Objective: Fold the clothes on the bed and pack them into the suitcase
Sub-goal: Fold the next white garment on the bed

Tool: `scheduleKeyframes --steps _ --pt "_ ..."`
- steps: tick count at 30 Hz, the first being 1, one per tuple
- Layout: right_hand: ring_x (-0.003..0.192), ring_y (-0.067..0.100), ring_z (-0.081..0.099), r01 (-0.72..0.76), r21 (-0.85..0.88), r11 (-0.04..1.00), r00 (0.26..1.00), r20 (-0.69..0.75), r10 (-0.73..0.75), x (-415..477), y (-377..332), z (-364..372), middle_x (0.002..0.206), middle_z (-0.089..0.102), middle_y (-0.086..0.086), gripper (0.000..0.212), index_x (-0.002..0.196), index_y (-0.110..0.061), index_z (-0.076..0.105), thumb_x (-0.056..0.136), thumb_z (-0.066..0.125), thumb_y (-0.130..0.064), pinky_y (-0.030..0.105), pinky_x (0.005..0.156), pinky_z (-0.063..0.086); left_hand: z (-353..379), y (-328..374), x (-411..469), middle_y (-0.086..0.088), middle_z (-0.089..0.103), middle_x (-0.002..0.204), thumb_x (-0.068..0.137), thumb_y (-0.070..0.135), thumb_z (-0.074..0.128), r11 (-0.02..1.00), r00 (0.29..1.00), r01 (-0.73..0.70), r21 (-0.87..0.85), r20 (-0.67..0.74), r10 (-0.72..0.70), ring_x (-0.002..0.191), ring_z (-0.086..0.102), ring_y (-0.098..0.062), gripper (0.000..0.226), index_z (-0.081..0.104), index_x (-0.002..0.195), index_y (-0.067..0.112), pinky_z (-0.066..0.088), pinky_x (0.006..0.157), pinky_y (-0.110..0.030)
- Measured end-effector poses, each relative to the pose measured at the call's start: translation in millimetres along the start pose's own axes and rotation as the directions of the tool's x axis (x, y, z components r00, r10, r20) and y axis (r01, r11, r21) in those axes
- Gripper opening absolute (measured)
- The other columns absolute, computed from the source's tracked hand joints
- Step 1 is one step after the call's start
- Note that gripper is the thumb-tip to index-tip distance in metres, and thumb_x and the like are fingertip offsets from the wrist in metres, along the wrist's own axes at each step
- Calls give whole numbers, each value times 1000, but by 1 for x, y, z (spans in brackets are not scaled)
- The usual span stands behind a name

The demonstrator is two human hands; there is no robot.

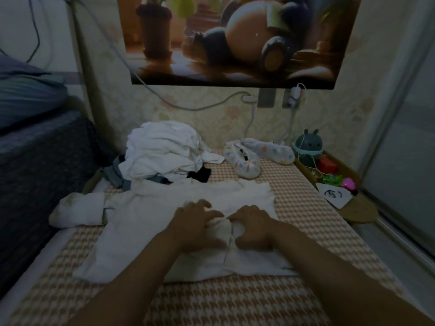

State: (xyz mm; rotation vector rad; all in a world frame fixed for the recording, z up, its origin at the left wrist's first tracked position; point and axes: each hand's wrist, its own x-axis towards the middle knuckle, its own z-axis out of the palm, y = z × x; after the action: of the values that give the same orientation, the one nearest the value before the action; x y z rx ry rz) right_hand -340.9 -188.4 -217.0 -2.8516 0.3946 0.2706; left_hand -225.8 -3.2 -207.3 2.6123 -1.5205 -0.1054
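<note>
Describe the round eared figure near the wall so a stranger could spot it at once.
Start at the big wall poster and drop to the far right corner of the bed. Just right of the two patterned slippers sits the round grey-blue figure. It alone has two small ears and a face.

On the bed [306, 231] a garment [141, 220] lies spread just before us, and our left hand [195, 222] and right hand [254, 225] grip its middle side by side. Behind it, to the left, sits a pile of clothes [162, 151]; right of the pile lies a pair of slippers [242, 163] (one behind the other). Beside the bed's right edge a tray [360, 210] carries a paper note [334, 195], with a round toy [308, 147] at its far end.
</note>
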Motion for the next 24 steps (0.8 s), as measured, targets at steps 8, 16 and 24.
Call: scheduleKeyframes --steps 8,16,24 --pt "128 26 45 117 -9 993 977 -177 -117 -1 -6 0 134 52 9 52 134 -23 57 87 57 0 27 102 32 -15 -49 -18 -3 69 87 76 11 70 997 981 -59 -42 -187 51 84 62 -23 10 74 74 20 42 75 -24" --pt "114 20 54 103 -191 976 994 -18 -109 -6 -23 -9 126 54 -2 35 118 -29 67 85 64 -19 30 99 42 -28 -99 -64 8 64 83 82 32 57 913 963 263 312 -140 -230 87 58 -17 13 63 71 29 37 88 -31" --pt "112 25 51 184 -52 982 983 37 -182 16 -87 3 125 49 6 55 137 -24 49 86 61 -8 34 89 43 -3 -102 -62 -14 45 131 82 40 66 751 777 629 -203 209 -594 104 50 -24 71 34 137 7 45 77 -27"
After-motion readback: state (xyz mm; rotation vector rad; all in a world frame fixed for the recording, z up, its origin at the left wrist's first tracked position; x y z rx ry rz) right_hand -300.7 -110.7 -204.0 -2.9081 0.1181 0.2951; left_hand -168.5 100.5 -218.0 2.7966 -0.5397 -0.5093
